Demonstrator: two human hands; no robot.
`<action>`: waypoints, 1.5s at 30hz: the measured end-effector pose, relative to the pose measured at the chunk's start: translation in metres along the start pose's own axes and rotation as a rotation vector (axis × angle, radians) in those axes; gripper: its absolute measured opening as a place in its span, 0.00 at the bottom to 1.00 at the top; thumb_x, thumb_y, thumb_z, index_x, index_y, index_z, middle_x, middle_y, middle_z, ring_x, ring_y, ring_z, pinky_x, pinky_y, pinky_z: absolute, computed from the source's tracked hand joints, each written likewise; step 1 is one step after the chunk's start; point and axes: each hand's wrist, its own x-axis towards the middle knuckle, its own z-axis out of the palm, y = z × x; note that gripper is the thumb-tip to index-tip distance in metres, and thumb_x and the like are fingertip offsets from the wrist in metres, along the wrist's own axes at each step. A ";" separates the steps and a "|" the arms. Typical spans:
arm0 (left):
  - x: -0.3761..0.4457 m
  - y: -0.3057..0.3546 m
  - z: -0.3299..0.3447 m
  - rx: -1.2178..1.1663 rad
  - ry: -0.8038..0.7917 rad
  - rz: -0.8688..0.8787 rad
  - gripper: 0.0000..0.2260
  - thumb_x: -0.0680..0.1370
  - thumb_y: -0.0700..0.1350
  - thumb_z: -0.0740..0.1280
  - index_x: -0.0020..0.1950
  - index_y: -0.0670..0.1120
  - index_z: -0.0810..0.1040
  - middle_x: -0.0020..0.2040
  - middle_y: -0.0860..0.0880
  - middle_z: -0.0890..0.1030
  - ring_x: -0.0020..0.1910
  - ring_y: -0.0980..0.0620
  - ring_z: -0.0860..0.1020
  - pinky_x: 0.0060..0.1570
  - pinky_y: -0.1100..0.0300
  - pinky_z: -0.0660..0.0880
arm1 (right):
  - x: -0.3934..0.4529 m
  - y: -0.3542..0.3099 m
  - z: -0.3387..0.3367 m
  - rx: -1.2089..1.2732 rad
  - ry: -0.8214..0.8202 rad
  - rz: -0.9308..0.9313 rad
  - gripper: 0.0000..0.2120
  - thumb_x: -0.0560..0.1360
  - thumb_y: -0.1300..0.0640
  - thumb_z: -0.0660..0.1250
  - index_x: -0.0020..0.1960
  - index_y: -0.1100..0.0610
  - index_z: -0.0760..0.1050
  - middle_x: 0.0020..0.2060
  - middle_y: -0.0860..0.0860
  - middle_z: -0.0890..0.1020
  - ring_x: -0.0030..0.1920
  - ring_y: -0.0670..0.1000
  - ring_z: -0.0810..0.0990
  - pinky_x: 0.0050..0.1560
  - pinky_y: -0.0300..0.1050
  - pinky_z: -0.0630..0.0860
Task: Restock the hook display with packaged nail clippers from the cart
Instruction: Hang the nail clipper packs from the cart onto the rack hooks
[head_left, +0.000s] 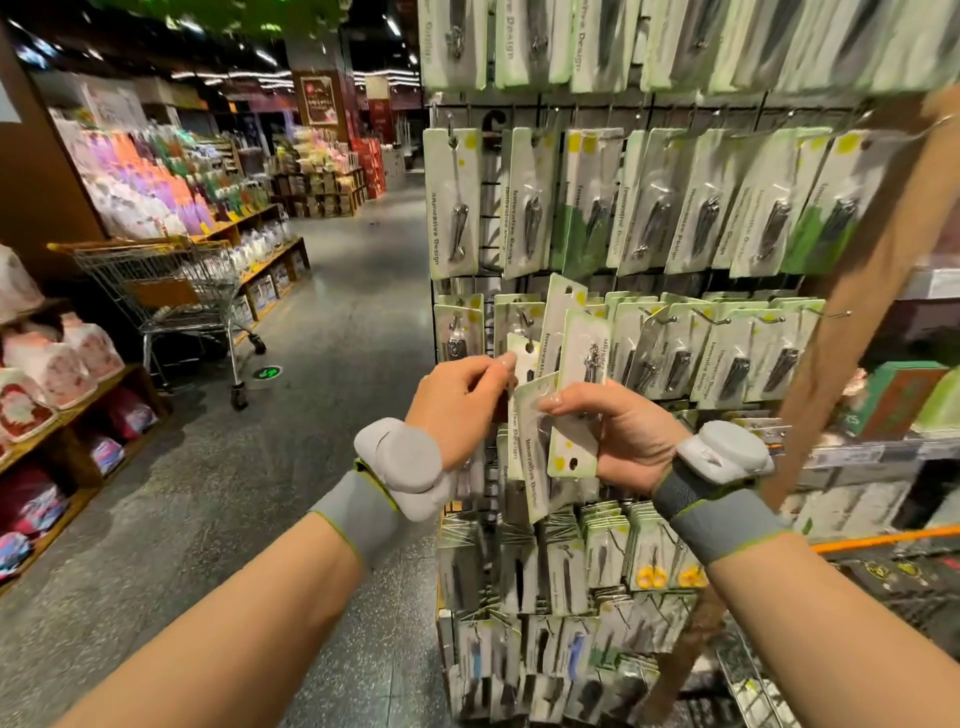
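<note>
- Stood at far left: shelves of pastel packs (130, 182), labels too blurred to read.
- Parked beside them: wire shopping cart (171, 291), contents hard to make out.
- Raised before the hook display (649, 218): left hand (457, 400), pinching the top of one nail clipper pack (523, 353) just under a hook (525, 318).
- Gripped by the right hand (618, 436), fingers curled: several more packs (563, 410), fanned, partly hidden behind thumb and palm.
- Printed on cards: "Innovative Design"; smaller text unreadable.
- Blurred and cut off at the frame edge: top row (675, 41) and lowest rows (545, 675).
</note>
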 end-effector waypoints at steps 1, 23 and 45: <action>0.000 0.004 0.001 -0.017 -0.017 0.000 0.17 0.79 0.54 0.61 0.39 0.43 0.78 0.29 0.49 0.74 0.32 0.46 0.72 0.42 0.46 0.76 | -0.002 -0.001 0.001 0.000 0.000 -0.005 0.09 0.63 0.69 0.63 0.28 0.64 0.80 0.28 0.56 0.82 0.29 0.49 0.82 0.32 0.39 0.80; -0.004 0.069 0.051 0.078 0.363 -0.159 0.09 0.79 0.45 0.62 0.46 0.43 0.80 0.39 0.48 0.78 0.41 0.48 0.74 0.39 0.60 0.64 | -0.014 -0.020 -0.010 0.174 0.153 -0.020 0.14 0.72 0.67 0.64 0.29 0.60 0.78 0.28 0.53 0.78 0.31 0.51 0.78 0.38 0.44 0.78; -0.013 0.087 0.081 -0.093 0.842 -0.222 0.08 0.81 0.42 0.56 0.43 0.42 0.68 0.41 0.45 0.73 0.40 0.47 0.69 0.39 0.59 0.59 | -0.026 -0.025 -0.021 0.153 0.384 0.048 0.04 0.70 0.67 0.66 0.37 0.62 0.76 0.33 0.56 0.77 0.36 0.56 0.77 0.37 0.47 0.77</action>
